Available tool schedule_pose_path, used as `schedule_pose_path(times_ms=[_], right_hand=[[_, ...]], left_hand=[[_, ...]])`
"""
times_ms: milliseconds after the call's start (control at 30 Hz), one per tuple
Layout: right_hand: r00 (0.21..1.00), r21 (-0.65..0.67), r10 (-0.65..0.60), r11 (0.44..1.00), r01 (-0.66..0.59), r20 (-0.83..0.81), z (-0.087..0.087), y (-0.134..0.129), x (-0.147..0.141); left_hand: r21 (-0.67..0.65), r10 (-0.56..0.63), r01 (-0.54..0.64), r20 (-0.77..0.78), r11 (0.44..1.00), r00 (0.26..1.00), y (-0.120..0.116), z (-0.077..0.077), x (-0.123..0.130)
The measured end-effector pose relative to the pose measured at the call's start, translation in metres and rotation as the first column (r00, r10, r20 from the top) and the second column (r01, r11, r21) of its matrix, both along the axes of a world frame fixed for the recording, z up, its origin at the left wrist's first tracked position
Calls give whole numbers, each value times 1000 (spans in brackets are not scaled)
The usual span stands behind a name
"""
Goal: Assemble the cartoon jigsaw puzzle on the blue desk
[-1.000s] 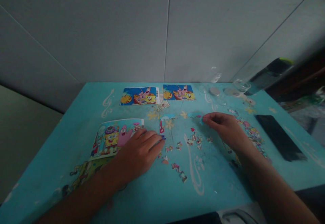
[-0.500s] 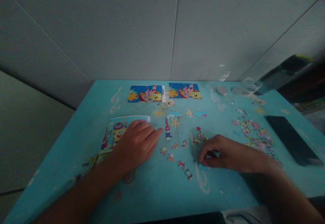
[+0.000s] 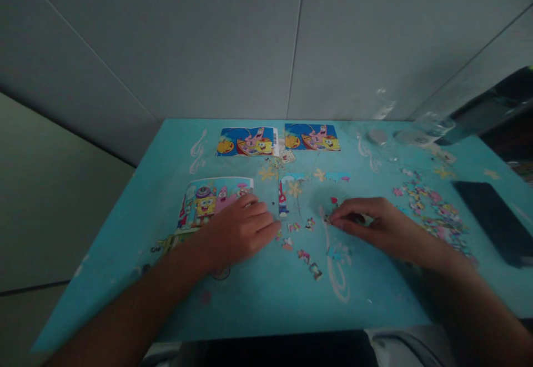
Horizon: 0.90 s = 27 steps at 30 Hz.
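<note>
My left hand (image 3: 245, 227) lies over the lower right of a cartoon picture sheet (image 3: 204, 203), its fingers stretched out loosely and holding nothing visible. My right hand (image 3: 366, 220) has its thumb and fingers pinched at a small puzzle piece (image 3: 326, 219), mostly hidden by the fingertips. Just above those fingertips is a red puzzle piece (image 3: 334, 200). Blue puzzle pieces (image 3: 339, 253) lie below the hand. Between both hands, several loose puzzle pieces (image 3: 303, 256) are scattered. A joined corner strip of puzzle (image 3: 283, 197) and a separate blue strip (image 3: 337, 176) lie farther back.
Two blue cartoon cards (image 3: 247, 142) (image 3: 312, 136) lie at the table's back edge. A heap of puzzle pieces (image 3: 437, 211) is at the right, beside a dark phone-like slab (image 3: 493, 220). Clear plastic containers (image 3: 428, 128) stand at the back right, against the grey wall (image 3: 216, 39).
My right hand has moved away from the blue pieces toward the small pieces farther back, leaving the blue ones uncovered. My left hand stays by the picture sheet. The whole view has shifted slightly.
</note>
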State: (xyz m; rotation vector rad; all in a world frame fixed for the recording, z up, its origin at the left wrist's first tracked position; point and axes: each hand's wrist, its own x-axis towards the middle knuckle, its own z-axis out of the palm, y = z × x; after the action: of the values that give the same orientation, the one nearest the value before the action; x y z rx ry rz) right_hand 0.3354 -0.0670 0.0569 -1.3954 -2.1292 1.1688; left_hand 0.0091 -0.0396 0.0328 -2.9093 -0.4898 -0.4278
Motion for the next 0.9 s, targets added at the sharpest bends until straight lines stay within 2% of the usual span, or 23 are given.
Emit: schedule_pose_path(times_ms=[100, 267, 400, 533, 633, 767, 900], right_hand=[[990, 129, -141, 982, 141, -8, -1, 2, 1], [952, 301, -305, 907, 295, -15, -9, 6, 5], [899, 322, -421, 841, 435, -116, -11, 9, 8], [795, 334, -538, 721, 607, -281, -9, 11, 11], [748, 346, -564, 665, 662, -349, -7, 13, 11], [739, 348, -571, 653, 673, -358, -5, 12, 9], [757, 342, -566, 676, 652, -325, -6, 11, 8]], left_hand=[[0, -117, 118, 56, 993, 992, -6, 4, 3], [-17, -228, 231, 100, 973, 968, -16, 10, 8], [-10, -265, 269, 128, 963, 956, -20, 12, 8], [-4, -276, 280, 136, 960, 951, -22, 19, 6], [8, -320, 321, 103, 947, 942, -28, 25, 7], [55, -399, 396, 73, 917, 914, -39, 28, 11], [65, -416, 413, 66, 909, 907, -49, 23, 16]])
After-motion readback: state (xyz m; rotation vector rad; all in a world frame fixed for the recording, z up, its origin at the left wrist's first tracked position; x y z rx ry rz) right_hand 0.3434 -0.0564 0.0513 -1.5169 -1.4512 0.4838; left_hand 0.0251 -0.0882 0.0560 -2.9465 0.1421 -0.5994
